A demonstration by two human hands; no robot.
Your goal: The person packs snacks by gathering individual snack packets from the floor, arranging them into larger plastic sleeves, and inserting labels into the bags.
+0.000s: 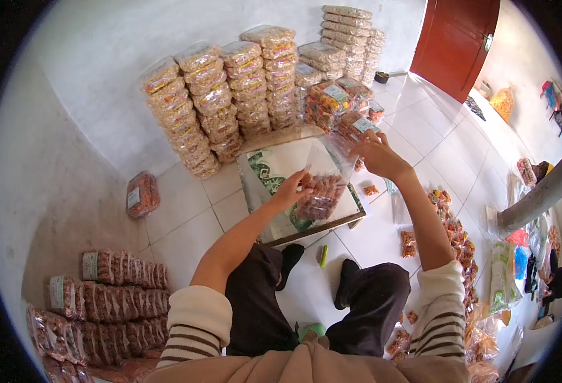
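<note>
On a low table [274, 220] with a white and green top lies a clear plastic bag [322, 198] filled with small reddish-brown snack packets. My left hand [292, 189] grips the bag's left side, thumb and fingers closed on it. Loose clear plastic stretches from the bag's upper end toward my right hand [381, 157]. The fingers of that hand are bent and pinched together over the table's far right corner, apparently on the plastic's edge. Just behind them is a filled bag with a pale label [361, 126]; whether they touch it I cannot tell.
Tall stacks of packed snack bags [207, 96] stand along the wall. More filled bags [125, 268] are piled at lower left, and one bag [142, 195] lies alone. Loose small packets [456, 239] cover the floor at right. A yellow-green cutter-like object [324, 256] lies between my feet.
</note>
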